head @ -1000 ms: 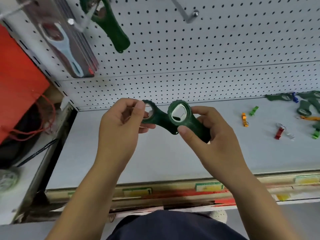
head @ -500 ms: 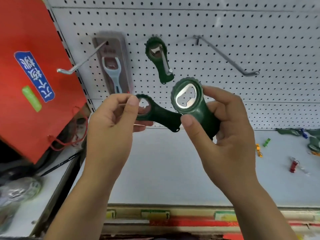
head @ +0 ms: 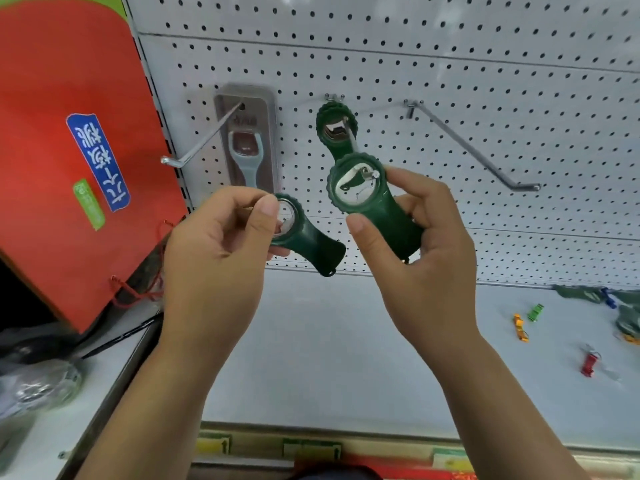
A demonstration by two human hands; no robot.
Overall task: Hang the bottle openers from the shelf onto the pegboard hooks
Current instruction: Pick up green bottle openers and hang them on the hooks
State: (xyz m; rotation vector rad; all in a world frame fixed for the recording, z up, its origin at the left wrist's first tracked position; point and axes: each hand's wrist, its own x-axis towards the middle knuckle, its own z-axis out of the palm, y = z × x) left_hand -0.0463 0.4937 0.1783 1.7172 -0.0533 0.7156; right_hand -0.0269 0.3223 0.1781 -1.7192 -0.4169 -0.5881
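Looks like the threading step. Grips the first opener (head: 384,223) by its green handle in the right hand (head: 415,258), thumb laid across the front, other fingers curled behind, ring end up. Holds that ring right at the tip of the middle hook (head: 373,174), seen through the opening (over the tip or just short of it: cannot tell from this angle). Pinches the second opener (head: 311,244) by its ring in the left hand (head: 221,251), thumb in front, fingertips behind, handle slanting down to the right, apart from the first. Aims for the same hook as the hung opener (head: 322,121), further back against the pegboard (head: 450,81). Has more loose openers (head: 585,292) to fetch from the far right of the shelf (head: 329,341), so probably a good part of the job left.

Next, probably: slide the ring along the wire until well past the tip, then let go and bring the second across. Calls for a level ring and a straight push; otherwise risks catching on the metal insert.
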